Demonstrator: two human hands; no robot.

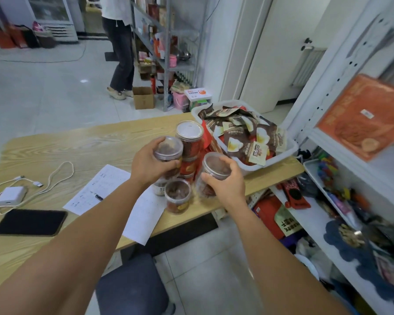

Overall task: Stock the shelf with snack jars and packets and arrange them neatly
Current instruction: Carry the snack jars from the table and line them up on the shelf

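Observation:
Several clear snack jars with red labels stand in a cluster near the right end of the wooden table [55,151]. My left hand [149,164] grips one jar [168,148] by its lid end, lifted above the cluster. My right hand [225,180] wraps around another jar [210,169] at the table's front edge. A taller stack of jars [190,137] stands behind them, and a short jar [178,196] sits in front. A white basket [287,151] full of brown snack packets [248,135] rests at the table's right end. The white shelf [341,142] rises on the right.
On the table lie a black phone [30,221], a white charger with cable [9,195], and printed sheets with a pen [100,189]. A dark stool [132,283] stands below. An orange box [364,114] sits on the shelf. A person stands by a metal rack [166,53] at the back.

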